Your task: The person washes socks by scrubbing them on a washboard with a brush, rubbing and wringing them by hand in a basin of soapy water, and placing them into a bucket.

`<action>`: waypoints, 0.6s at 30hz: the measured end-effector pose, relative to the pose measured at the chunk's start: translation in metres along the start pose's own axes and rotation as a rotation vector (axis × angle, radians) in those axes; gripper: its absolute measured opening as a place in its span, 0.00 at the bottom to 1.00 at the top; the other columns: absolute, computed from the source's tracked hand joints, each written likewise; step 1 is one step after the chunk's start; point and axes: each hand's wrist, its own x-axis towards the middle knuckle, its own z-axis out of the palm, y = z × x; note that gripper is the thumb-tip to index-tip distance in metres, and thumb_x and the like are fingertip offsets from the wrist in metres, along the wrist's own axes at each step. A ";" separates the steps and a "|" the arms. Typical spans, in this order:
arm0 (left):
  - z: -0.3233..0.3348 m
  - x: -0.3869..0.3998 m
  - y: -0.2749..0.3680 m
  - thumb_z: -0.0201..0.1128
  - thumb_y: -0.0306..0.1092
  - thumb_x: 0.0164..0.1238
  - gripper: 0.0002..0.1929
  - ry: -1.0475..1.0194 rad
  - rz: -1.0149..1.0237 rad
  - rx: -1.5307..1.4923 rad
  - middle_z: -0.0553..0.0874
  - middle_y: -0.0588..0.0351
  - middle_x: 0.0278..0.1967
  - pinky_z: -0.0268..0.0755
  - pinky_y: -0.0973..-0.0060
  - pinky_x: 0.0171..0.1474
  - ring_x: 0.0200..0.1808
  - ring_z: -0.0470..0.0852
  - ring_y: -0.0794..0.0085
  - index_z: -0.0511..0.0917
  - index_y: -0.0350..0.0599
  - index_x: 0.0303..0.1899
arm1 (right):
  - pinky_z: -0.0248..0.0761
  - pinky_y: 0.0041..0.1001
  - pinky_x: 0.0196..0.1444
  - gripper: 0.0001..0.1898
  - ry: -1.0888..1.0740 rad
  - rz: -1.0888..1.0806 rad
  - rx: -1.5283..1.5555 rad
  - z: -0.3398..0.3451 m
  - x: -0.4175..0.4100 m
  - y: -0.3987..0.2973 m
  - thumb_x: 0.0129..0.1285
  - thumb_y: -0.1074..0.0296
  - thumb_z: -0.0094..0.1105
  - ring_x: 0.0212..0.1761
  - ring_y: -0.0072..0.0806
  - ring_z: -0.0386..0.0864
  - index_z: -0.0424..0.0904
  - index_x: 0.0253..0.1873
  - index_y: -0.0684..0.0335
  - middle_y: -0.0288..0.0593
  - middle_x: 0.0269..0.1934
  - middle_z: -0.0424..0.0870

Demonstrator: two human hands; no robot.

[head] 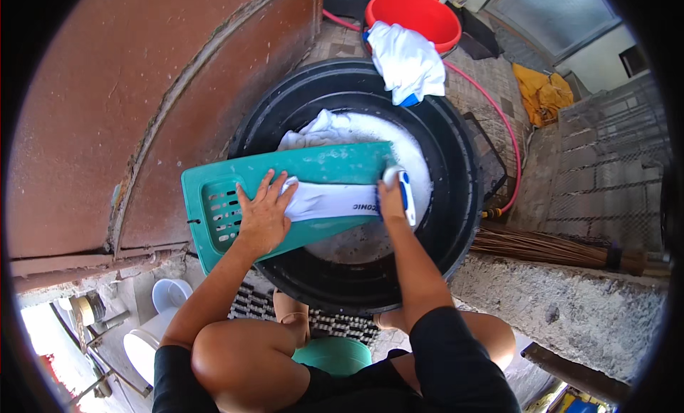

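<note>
A teal plastic washboard (331, 164) slants across a large black basin (449, 183), its slotted end past the rim on the left. Along the board lies a white sock (331, 199) bearing dark lettering, stretched lengthwise. My left hand (264, 215) pins the sock's left end against the board, fingers spread. At the other end, my right hand (393, 199) grips a white and blue scrub brush (407, 199) over the sock. Its bristles are mostly hidden. Sudsy water (414, 156) and wet white cloth (320, 132) show in the basin beyond the board.
White and blue fabric (406, 60) hangs over the basin's far rim, near a red tub (411, 17). A pink hose (505, 119) curves along the right. A stick broom (539, 244) lies beside a rough ledge (556, 295). Between my legs stands a green basin (334, 357).
</note>
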 end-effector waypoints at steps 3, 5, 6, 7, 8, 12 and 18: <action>0.000 0.001 0.001 0.55 0.33 0.50 0.30 -0.018 -0.027 -0.007 0.56 0.58 0.63 0.38 0.33 0.57 0.67 0.47 0.65 0.61 0.54 0.59 | 0.66 0.38 0.47 0.28 0.165 -0.162 -0.449 -0.006 0.017 0.004 0.50 0.55 0.58 0.43 0.48 0.72 0.66 0.51 0.70 0.57 0.41 0.73; 0.002 0.000 0.001 0.56 0.30 0.47 0.31 -0.002 -0.025 -0.006 0.56 0.59 0.63 0.40 0.33 0.57 0.67 0.47 0.64 0.61 0.54 0.59 | 0.65 0.38 0.46 0.29 0.020 -0.301 -0.038 0.017 -0.012 -0.022 0.48 0.54 0.59 0.42 0.49 0.72 0.66 0.53 0.66 0.56 0.40 0.71; 0.003 -0.001 0.000 0.56 0.30 0.47 0.31 -0.021 -0.028 -0.014 0.56 0.59 0.63 0.40 0.33 0.57 0.67 0.47 0.64 0.61 0.54 0.59 | 0.65 0.39 0.46 0.30 -0.041 -0.402 -0.087 0.033 -0.033 -0.040 0.49 0.55 0.59 0.42 0.49 0.71 0.64 0.55 0.64 0.56 0.41 0.70; 0.003 0.000 0.000 0.56 0.29 0.47 0.31 -0.023 -0.029 -0.001 0.56 0.59 0.63 0.40 0.33 0.57 0.67 0.47 0.64 0.61 0.54 0.59 | 0.63 0.39 0.49 0.33 -0.095 -0.582 -0.288 0.042 -0.061 -0.050 0.52 0.56 0.57 0.44 0.52 0.70 0.59 0.61 0.63 0.58 0.44 0.69; 0.004 0.000 0.000 0.56 0.29 0.47 0.31 0.002 -0.016 0.020 0.56 0.59 0.63 0.41 0.33 0.57 0.67 0.47 0.64 0.61 0.54 0.59 | 0.64 0.38 0.46 0.32 -0.187 -0.555 -0.273 0.046 -0.072 -0.058 0.52 0.55 0.57 0.43 0.50 0.70 0.60 0.60 0.62 0.57 0.44 0.69; 0.004 -0.001 0.000 0.55 0.30 0.47 0.31 -0.014 -0.014 -0.002 0.56 0.59 0.63 0.41 0.33 0.57 0.67 0.47 0.64 0.61 0.54 0.58 | 0.61 0.36 0.50 0.30 -0.025 -0.332 -0.208 0.020 -0.049 -0.026 0.54 0.56 0.55 0.49 0.45 0.68 0.60 0.59 0.66 0.60 0.48 0.68; 0.000 0.001 0.002 0.55 0.32 0.49 0.29 -0.019 -0.039 -0.012 0.57 0.59 0.63 0.38 0.33 0.57 0.67 0.46 0.65 0.62 0.55 0.59 | 0.53 0.33 0.61 0.35 -0.064 -0.087 -0.172 -0.019 0.060 0.081 0.54 0.57 0.54 0.60 0.51 0.60 0.53 0.61 0.72 0.64 0.56 0.62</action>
